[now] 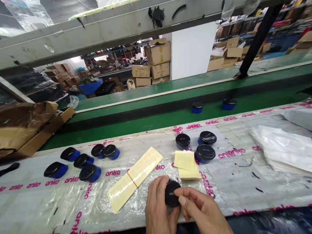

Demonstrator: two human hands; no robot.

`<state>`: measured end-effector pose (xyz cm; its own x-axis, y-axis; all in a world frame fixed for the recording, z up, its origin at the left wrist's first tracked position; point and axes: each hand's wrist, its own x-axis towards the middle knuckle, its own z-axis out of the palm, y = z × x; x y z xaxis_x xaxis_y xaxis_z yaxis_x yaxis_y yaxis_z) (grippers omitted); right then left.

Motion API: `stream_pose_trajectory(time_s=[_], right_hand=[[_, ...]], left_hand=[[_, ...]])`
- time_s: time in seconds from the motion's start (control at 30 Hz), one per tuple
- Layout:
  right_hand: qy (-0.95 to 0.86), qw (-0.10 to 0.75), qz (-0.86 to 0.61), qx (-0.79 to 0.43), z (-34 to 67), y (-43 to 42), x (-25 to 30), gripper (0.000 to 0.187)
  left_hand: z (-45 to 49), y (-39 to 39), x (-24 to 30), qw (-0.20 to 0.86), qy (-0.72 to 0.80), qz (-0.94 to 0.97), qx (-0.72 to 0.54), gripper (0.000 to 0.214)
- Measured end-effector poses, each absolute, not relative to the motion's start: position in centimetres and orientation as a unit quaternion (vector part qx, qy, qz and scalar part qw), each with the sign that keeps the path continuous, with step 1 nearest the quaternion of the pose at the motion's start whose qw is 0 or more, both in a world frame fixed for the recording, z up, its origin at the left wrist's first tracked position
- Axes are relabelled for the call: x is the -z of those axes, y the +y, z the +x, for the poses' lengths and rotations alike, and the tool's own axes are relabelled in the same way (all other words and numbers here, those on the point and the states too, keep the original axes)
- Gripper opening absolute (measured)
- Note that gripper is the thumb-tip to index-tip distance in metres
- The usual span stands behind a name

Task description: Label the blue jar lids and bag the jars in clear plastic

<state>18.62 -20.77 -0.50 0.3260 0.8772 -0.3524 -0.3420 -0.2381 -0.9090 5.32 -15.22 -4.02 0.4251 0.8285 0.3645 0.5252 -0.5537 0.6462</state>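
Head-camera view, read from my remote station. Left hand [158, 209] and right hand [202, 209] are both closed on one round black-lidded jar [171, 197], which sits between them over the near part of the desk [27, 211]. Left fingers wrap its left side; right thumb and forefinger [185, 199] close in from the right, across the lid, where a small pale strip shows. The lid is round, so I log no long axis; its face tilts toward the camera. Hands hide the jar's body; colour cannot be told. Just left lies a cream label strip [135, 179]; up and right, a smaller label pad [186, 163]. Blue jars with black lids [56, 170] stand farther left, and another group [205, 153] stands up-right.
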Motion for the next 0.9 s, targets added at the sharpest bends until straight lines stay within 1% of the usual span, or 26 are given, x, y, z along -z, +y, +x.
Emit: stream_pose_trajectory(time_s=[0.4,0.63,0.9], right_hand=[[-0.244,0.580,-0.579,-0.519,18.55,-20.93,1.12,0.045],[-0.256,0.580,-0.588,-0.503,18.41,-20.93,1.38,0.039],[-0.245,0.587,-0.575,-0.515,18.26,-20.81,1.19,0.038]], left_hand=[[5.55,-15.47,4.27,0.236,0.427,0.797,-0.357,0.060],[5.16,-15.20,4.23,0.224,0.420,0.813,-0.336,0.060],[4.69,-14.53,3.59,0.242,0.397,0.830,-0.310,0.059]])
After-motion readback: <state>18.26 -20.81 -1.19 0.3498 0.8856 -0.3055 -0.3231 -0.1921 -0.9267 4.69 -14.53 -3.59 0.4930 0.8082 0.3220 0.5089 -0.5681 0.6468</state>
